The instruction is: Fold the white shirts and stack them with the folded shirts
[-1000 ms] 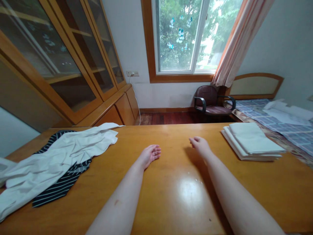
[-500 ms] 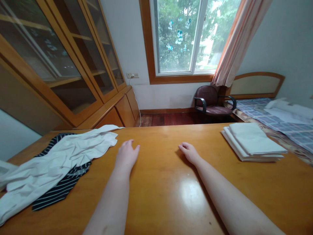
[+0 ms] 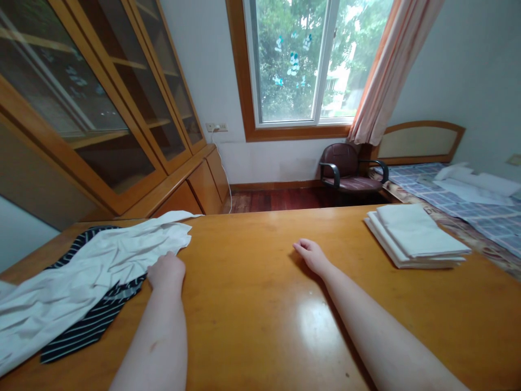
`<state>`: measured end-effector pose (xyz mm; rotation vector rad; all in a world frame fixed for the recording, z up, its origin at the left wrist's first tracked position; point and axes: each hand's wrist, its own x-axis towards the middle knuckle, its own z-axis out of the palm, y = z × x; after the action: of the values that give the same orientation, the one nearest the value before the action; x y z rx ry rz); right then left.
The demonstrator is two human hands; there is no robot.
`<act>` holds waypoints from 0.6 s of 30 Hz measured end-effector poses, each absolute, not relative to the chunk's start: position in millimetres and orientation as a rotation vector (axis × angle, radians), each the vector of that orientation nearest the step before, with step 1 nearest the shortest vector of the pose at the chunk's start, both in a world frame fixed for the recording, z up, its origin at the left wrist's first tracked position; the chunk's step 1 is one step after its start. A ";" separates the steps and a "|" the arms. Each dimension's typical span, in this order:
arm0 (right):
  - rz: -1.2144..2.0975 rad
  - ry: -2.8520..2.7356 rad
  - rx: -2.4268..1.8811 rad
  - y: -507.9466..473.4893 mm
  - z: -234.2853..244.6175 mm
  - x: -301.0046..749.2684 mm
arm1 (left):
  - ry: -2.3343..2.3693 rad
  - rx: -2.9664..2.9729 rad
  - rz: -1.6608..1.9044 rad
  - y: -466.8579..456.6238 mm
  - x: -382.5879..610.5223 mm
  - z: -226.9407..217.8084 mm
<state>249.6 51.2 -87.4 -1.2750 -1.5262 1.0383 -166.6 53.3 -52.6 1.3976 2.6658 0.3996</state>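
On the left of the table, a crumpled white cloth (image 3: 93, 266) lies partly over a black cloth with white stripes (image 3: 85, 328). My left hand (image 3: 166, 271) is at the right edge of the white cloth, back of the hand up. Its fingers are turned inward and mostly hidden, so I cannot tell if they pinch the fabric. My right hand (image 3: 311, 254) rests on the tabletop right of the middle, fingers curled in with nothing seen in them. To its right sits a stack of folded white cloths (image 3: 419, 233).
Both hands are over a glossy wooden table (image 3: 252, 304). Beyond its far edge stand a glass-fronted cabinet (image 3: 122, 201) on the left and a maroon armchair (image 3: 342, 163) under the window. A bed (image 3: 459, 201) with papers on it is at the right.
My left hand has moved left across the table, from beside the white cloth to its edge. My right hand stays put. The view has shifted slightly.
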 end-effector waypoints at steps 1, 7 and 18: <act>1.038 -1.525 -1.278 51.7 -87.9 249.6 | 2.656 1.475 0.234 55.4 -162.8 -49.9; 1.041 -1.527 -1.287 53.6 -88.9 249.2 | 2.512 1.656 -0.054 65.5 -143.5 -45.2; 1.045 -1.503 -1.298 51.6 -87.9 249.7 | 1.757 2.061 0.076 36.8 -69.8 -39.5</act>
<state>249.7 51.6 -87.9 -1.2978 -1.5027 1.0445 -69.8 36.8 -39.5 2.0609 1.7573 0.0764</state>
